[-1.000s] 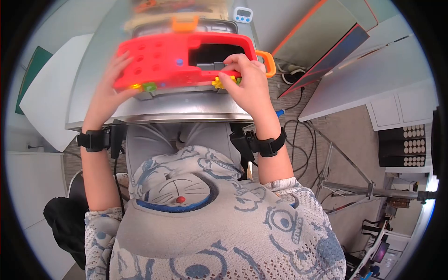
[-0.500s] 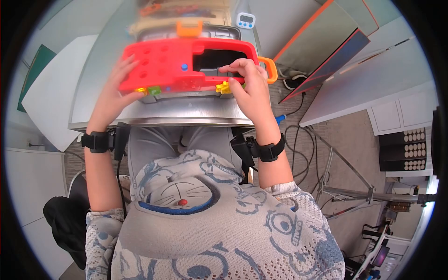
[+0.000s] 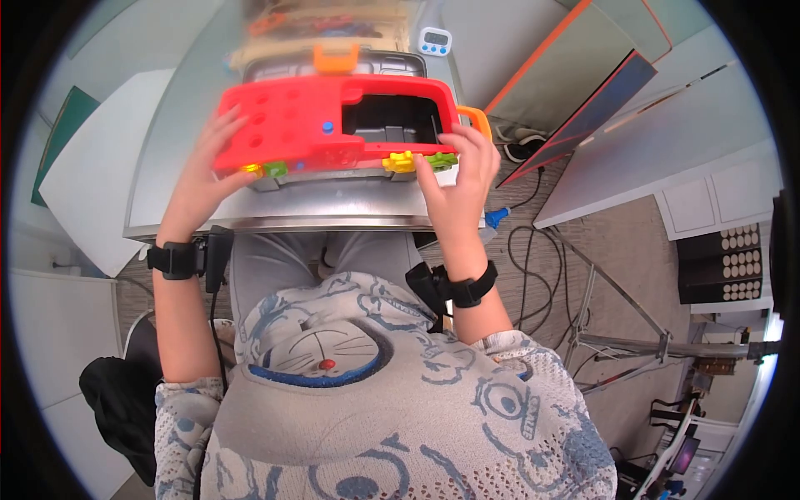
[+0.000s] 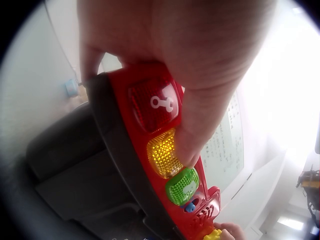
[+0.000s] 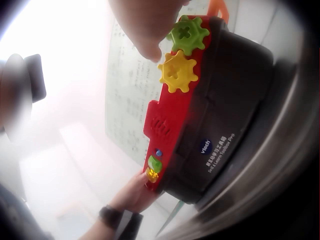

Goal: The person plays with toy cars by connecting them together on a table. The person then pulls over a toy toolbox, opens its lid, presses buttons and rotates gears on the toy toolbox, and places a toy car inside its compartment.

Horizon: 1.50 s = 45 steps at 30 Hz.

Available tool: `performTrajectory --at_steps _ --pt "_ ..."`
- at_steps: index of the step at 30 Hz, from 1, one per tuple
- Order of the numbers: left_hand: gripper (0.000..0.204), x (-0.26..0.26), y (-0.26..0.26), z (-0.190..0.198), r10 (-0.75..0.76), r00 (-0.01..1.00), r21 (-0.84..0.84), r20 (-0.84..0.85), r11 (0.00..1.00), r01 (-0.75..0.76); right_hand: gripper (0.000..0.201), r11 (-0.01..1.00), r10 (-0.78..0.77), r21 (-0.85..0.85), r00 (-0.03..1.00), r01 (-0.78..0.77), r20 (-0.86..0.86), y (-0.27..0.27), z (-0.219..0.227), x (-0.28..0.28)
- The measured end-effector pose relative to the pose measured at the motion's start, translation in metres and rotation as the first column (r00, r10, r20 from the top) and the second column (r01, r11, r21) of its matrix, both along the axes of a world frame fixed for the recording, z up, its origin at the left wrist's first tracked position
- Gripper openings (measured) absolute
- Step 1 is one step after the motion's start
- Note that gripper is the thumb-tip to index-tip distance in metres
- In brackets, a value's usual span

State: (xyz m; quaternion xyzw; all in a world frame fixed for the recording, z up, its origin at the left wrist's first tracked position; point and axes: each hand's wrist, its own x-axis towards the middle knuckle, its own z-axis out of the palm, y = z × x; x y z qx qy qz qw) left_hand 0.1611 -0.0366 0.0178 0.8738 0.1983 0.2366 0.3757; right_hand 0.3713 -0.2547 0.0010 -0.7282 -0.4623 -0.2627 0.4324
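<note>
A red-topped toy toolbox (image 3: 292, 150) with a dark grey body sits at the metal table's front. My left hand (image 3: 202, 175) holds its left end, fingers spread over the top, thumb beside the yellow button (image 4: 162, 155). A green button (image 4: 182, 187) and a red button (image 4: 150, 100) flank that one. At the right end, my right hand (image 3: 461, 175) hovers with parted fingers. Its thumb is near the yellow gear (image 5: 177, 72), and the green gear (image 5: 190, 34) sits beside its fingers. A blue peg (image 3: 327, 127) stands on the top, left of the open compartment.
An orange handle (image 3: 477, 121) sticks out at the toolbox's right end. Behind the box are a wooden item (image 3: 325, 29), partly blurred, and a white timer (image 3: 435, 40). The table's front edge (image 3: 333, 222) runs just before my lap.
My right hand has drawn back from the compartment and moved right, uncovering the green gear and more of the yellow one. My left hand keeps its place on the toolbox.
</note>
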Motion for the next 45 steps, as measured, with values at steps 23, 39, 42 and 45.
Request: performTrajectory --at_steps 23,39,42,45 --pt "0.055 0.087 -0.089 0.035 -0.263 0.956 0.679 -0.128 0.679 0.278 0.042 0.995 0.057 -0.086 0.996 -0.051 0.072 -0.023 -0.012 0.007" --pt "0.053 0.088 -0.088 0.025 -0.269 0.945 0.705 -0.184 0.634 0.318 0.047 0.994 0.07 -0.081 0.998 -0.069 0.01 -0.027 -0.027 0.011" --pt "0.052 0.083 -0.087 0.022 -0.25 0.954 0.722 -0.164 0.628 0.289 0.048 0.996 0.046 -0.074 0.999 -0.045 0.012 -0.029 -0.032 0.013" --pt "0.051 0.08 -0.086 0.019 -0.229 0.961 0.721 -0.157 0.638 0.27 0.05 0.997 0.054 -0.057 0.998 -0.055 -0.026 -0.031 -0.035 0.014"
